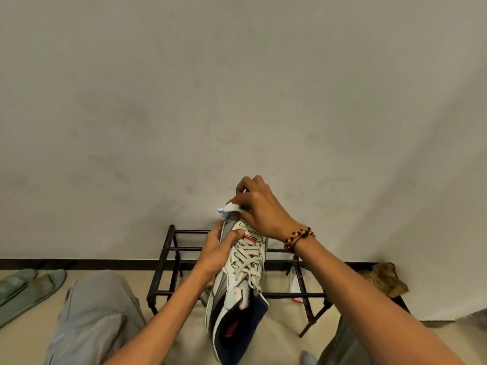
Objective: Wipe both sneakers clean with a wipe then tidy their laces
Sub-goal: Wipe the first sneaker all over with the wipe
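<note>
The left hand grips a white-and-grey sneaker by its side, toe pointing far toward the wall. The right hand presses a crumpled wipe onto the toe. A black metal rack stands behind, with green slippers at far left.

dim, flat indoor light | soft shadows | wide-angle bending at edges

One sneaker; one wipe; two hands: left hand, right hand; one black rack; two green slippers; one braided bracelet.

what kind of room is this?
Probably a home entryway: a black metal shoe rack against a bare wall, green slippers on the floor, and a sneaker being wiped.
</note>
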